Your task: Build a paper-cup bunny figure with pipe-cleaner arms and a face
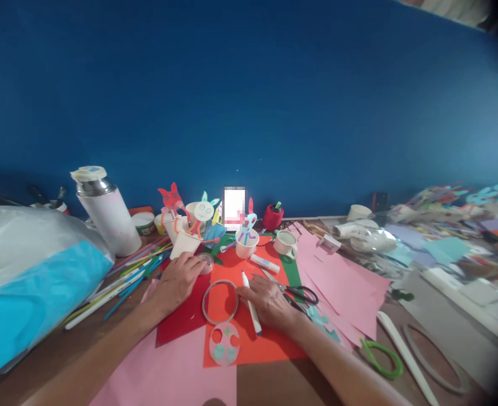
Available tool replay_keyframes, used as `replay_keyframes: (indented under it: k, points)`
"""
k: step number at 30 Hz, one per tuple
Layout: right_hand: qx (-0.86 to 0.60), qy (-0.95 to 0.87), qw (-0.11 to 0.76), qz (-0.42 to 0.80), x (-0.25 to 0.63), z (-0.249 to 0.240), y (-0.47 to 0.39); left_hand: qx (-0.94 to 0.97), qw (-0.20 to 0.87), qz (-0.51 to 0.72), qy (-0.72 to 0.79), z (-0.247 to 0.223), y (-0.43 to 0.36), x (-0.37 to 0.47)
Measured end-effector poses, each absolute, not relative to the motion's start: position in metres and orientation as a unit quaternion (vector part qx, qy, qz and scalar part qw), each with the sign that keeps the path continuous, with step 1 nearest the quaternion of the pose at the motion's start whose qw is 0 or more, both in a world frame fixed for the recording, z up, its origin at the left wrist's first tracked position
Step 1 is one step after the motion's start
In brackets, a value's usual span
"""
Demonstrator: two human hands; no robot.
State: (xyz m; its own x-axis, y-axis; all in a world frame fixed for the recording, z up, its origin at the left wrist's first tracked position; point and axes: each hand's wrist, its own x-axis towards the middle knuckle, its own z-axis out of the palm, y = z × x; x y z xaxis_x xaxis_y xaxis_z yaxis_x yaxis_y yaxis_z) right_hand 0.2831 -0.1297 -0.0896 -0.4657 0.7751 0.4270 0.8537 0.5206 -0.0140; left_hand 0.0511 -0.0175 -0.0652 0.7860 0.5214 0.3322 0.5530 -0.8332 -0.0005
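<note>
My left hand (184,277) has its fingers curled at the edge of a small tape roll (206,263), beside a white paper cup (185,246). My right hand (268,299) is closed on a white marker (251,301) with blue ends, slanted across the thumb. A ring (203,307) lies on the orange paper sheet (269,351) between my hands. Below it lies a pale round disc (224,352) with red and light-green patches. Black-handled scissors (308,293) lie just right of my right hand. Another white marker (264,263) lies beyond it.
Paper cups with paper animal figures, a red one (171,197) and a white one (203,211), stand at the back. A white flask (109,220) and a blue-white bag (32,282) stand left, near coloured pipe cleaners (141,270). Pink paper (342,282) and a green coil (386,366) lie right.
</note>
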Motion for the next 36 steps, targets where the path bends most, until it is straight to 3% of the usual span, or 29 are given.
replay_keyframes:
  k: [15,20,29,36]
  points:
    - [-0.477,-0.852,0.189,-0.104,0.284,-0.089,-0.130,-0.919,0.024,-0.240,-0.311,-0.059,-0.024,0.045]
    - [-0.478,-0.849,0.197,-0.109,0.284,-0.093,-0.130,-0.930,-0.059,-0.225,-0.285,-0.041,-0.046,0.042]
    - [-0.481,-0.850,0.189,-0.101,0.286,-0.096,-0.130,-0.953,-0.246,-0.152,-0.092,-0.025,-0.085,0.050]
    - [-0.489,-0.844,0.194,-0.104,0.284,-0.095,-0.130,-0.954,-0.262,-0.132,-0.064,-0.043,-0.094,0.043]
